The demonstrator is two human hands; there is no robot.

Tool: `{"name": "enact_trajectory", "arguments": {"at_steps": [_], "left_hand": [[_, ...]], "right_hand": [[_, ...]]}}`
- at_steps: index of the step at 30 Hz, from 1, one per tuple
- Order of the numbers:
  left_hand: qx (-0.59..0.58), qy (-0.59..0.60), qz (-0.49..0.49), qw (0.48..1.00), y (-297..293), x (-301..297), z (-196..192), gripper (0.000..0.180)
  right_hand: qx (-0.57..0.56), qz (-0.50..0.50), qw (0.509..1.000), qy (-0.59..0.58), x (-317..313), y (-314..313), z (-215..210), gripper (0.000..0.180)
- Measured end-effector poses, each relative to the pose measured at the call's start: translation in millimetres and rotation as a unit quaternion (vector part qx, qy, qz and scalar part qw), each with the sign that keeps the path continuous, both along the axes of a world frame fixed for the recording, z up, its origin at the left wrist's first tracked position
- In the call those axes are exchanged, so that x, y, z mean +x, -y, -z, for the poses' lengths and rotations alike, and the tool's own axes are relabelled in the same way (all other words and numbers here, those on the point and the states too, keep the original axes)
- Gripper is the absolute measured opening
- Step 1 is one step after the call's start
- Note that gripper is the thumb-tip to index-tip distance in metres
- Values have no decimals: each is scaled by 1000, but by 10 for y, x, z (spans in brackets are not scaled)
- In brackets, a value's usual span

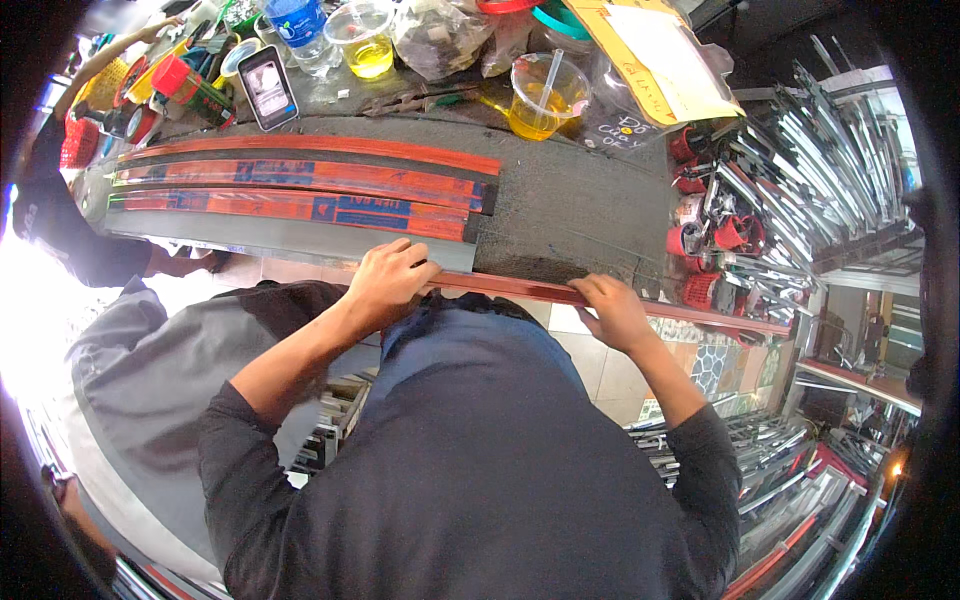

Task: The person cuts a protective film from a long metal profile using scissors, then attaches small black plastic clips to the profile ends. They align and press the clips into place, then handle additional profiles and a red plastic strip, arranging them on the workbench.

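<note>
A long, thin red-brown strip runs along the near edge of the workbench and reaches far to the right. My left hand is closed on it near the corner of a grey flat profile, fingers bent over the top. Further right, my right hand pinches the same strip, its thumb below and fingertips above. Beyond the left hand lie several long profiles covered in orange-red and blue film, side by side. My left hand hides part of the strip.
A phone leans upright at the back, beside a red-capped can. Cups of yellow liquid, plastic bags and pliers lie behind the profiles. Metal bars crowd the right. Another person stands at left.
</note>
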State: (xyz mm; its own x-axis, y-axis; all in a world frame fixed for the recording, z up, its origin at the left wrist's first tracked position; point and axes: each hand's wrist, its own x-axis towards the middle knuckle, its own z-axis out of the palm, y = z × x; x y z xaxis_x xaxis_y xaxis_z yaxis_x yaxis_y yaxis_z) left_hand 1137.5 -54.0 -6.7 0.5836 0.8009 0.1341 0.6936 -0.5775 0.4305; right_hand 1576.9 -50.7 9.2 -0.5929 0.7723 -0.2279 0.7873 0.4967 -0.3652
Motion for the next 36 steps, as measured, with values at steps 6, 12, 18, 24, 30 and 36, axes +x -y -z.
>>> {"name": "enact_trajectory", "arguments": {"at_steps": [6,12,18,24,30,36], "left_hand": [[108,42,-94,989,259,53,197,37],[159,64,-271,947,511,-180,279,63],[120,-79,-286,947,412,-883,444,78],[115,-99,-287,946,283,-847,699,72],[125,-80,-289,946,253,-825,702,74],[140,-71,-275,949,226,-849,730,77]], "right_hand": [[-3,55,990,-128,201,124,48,40],[67,63,985,-144,138,123,170,30],[82,95,981,-148,70,193,203,31],[111,100,976,-156,34,194,181,29],[139,106,975,-140,54,98,168,28],[143,118,974,-135,0,73,242,31]]}}
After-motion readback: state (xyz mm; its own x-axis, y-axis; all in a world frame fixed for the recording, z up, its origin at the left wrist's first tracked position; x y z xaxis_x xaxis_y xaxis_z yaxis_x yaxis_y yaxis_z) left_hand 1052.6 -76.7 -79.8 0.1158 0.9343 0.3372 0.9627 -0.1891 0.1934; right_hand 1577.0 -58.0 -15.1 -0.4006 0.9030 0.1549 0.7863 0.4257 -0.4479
